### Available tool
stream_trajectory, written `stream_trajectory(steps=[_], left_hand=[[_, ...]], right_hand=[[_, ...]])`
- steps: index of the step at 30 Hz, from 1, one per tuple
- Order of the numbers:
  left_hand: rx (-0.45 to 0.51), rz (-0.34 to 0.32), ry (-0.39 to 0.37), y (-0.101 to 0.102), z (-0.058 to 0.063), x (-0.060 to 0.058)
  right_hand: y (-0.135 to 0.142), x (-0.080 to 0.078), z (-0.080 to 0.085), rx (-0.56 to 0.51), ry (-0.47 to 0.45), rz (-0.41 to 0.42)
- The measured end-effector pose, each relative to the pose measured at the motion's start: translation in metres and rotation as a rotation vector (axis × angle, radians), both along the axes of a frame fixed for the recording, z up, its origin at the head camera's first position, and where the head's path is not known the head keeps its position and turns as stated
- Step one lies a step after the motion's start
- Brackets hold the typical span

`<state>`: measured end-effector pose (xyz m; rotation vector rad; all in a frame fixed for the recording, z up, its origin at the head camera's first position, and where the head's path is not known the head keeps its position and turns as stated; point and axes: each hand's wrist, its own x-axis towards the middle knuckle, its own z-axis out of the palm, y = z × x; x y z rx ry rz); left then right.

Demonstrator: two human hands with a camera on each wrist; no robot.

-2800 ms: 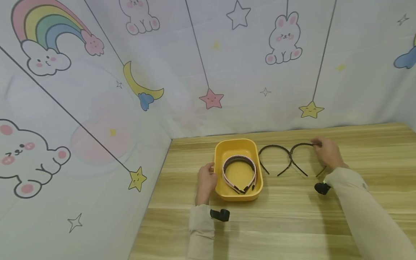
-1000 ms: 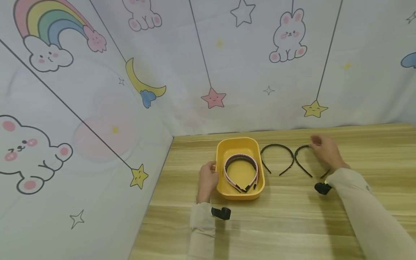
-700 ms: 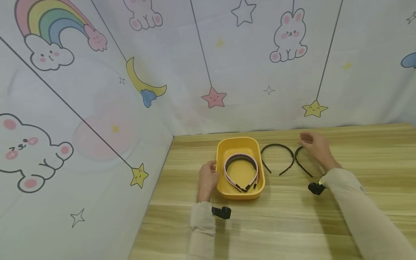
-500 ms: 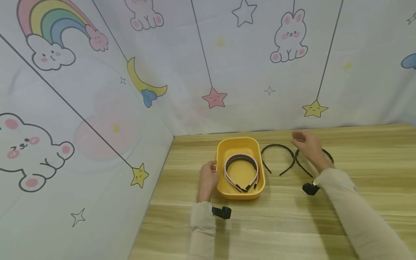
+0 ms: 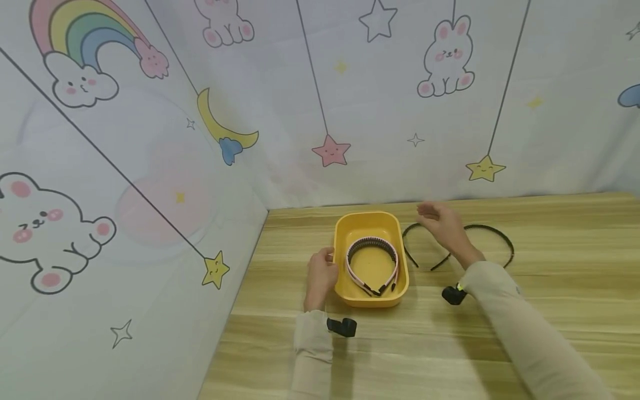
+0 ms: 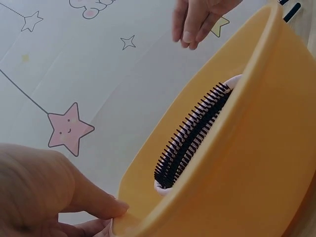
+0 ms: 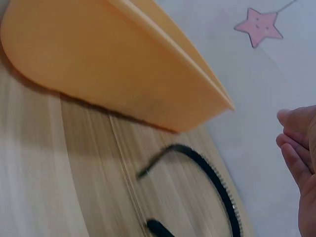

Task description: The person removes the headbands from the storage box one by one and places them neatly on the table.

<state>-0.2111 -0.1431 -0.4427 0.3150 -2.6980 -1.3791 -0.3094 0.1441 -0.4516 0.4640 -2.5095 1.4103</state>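
My left hand [image 5: 321,278] grips the left rim of a yellow plastic basin [image 5: 367,303]; in the left wrist view its thumb [image 6: 106,205] lies over the rim. Inside the basin rest a pink-edged headband [image 6: 229,81] and a black toothed one [image 6: 192,131], nested together. My right hand [image 5: 447,228] hovers empty with relaxed fingers over a thin black headband [image 5: 409,253], hiding part of its arch. Right of it, a second thin black headband [image 5: 507,239] lies on the table, its left side covered by the hand and wrist.
The wood-grain table [image 5: 400,355] meets a white cartoon-printed curtain [image 5: 380,172] at the back and another at the left. The left headband's arch sits just beside the basin's right wall [image 7: 98,64].
The right hand has let go of the rightmost headband and moved left, over the other black headband. That rightmost headband shifted slightly right earlier. The left hand stays at the basin.
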Motion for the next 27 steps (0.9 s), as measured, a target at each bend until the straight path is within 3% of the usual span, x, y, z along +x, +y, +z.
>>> stream_trajectory(steps=[4, 14, 27], left_hand=[[0.0, 0.007, -0.01, 0.0, 0.0, 0.0], [-0.005, 0.012, -0.006, 0.0, -0.001, 0.0], [-0.03, 0.018, 0.009, 0.0, -0.002, -0.001]], right_hand=[[-0.018, 0.002, 0.001, 0.011, 0.025, 0.045], [-0.054, 0.009, 0.005, -0.007, -0.022, 0.129], [-0.084, 0.007, 0.001, -0.035, 0.068, 0.177]])
